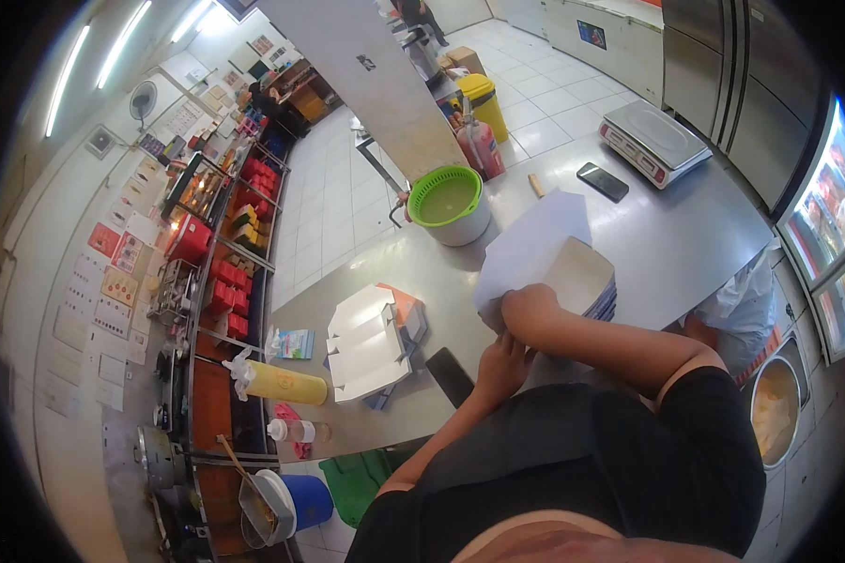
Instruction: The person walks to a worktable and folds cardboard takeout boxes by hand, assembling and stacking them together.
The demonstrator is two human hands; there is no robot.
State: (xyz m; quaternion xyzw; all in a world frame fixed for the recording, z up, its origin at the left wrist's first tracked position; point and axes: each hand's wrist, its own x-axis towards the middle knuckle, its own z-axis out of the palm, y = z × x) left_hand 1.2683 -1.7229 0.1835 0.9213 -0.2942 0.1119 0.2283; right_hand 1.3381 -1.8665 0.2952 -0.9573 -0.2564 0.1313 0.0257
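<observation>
An unfolded cardboard box [535, 241], pale with raised flaps, lies over a stack of flat cardboard [603, 302] on the steel table. My right hand [530, 308] is closed on the box's near left corner, fingers curled and partly hidden. Just below it, my left hand [504, 364] pinches the same corner from the near side, close to the right fingers. To the left, a white folded cardboard box [366, 342] rests on more cardboard. A dark phone [451, 375] lies near my left forearm.
On the steel table [685, 253] stand a white pot with a green strainer [448, 202], a digital scale [654, 143] and another phone [603, 182]. A yellow roll [286, 383] and a squeeze bottle [299, 431] are at the left edge. Two people are in the background.
</observation>
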